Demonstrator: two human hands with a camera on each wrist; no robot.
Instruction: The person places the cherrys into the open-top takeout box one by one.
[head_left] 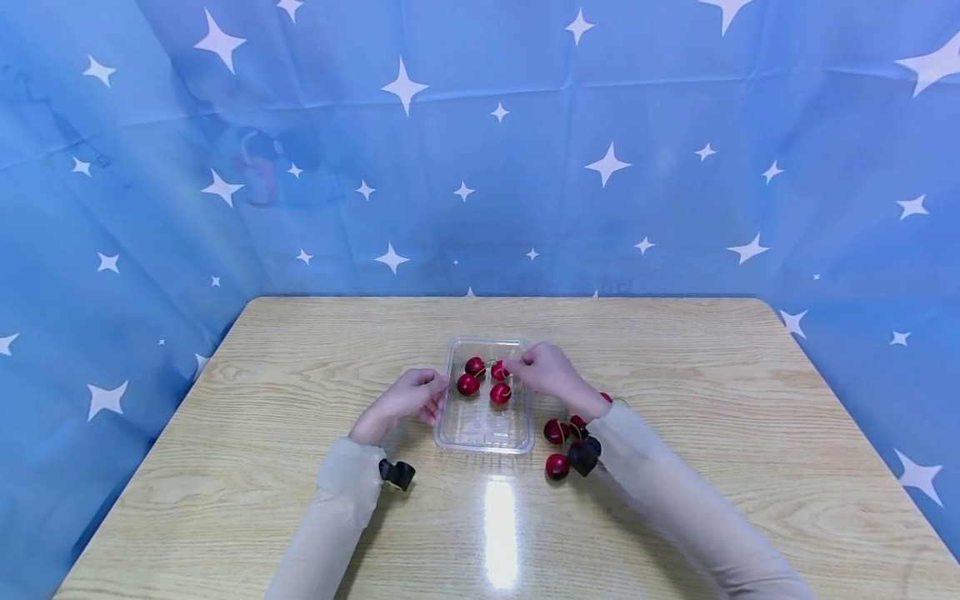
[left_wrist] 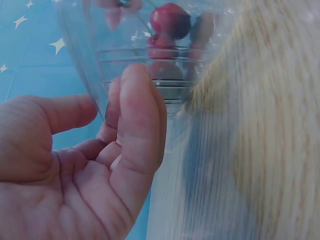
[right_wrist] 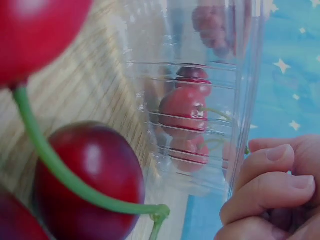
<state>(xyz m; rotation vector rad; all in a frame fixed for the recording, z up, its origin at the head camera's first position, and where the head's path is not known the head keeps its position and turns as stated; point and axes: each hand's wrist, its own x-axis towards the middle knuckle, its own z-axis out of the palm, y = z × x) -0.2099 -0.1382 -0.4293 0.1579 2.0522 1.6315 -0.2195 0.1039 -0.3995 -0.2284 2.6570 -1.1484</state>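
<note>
Cherries [head_left: 483, 379] sit in the clear plastic tray [head_left: 480, 433] between both hands on the wooden table [head_left: 675, 350]. Right hand [head_left: 551, 371] has its fingers curled, pinching a cherry at its fingertips over the tray's far end. Left hand [head_left: 408, 398], fingers relaxed and nearly straight, touches the tray's left wall. Loose cherries [head_left: 558, 446] lie beneath the right wrist.

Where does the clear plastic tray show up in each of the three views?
Head: the clear plastic tray lies mid-table between the left hand and the right hand.
Left wrist: its ribbed wall fills the top, just beyond the fingertips.
Right wrist: its wall stands upper centre, beside the curled fingers.
Shared landmark: the red cherries inside it, seen through the plastic.
</note>
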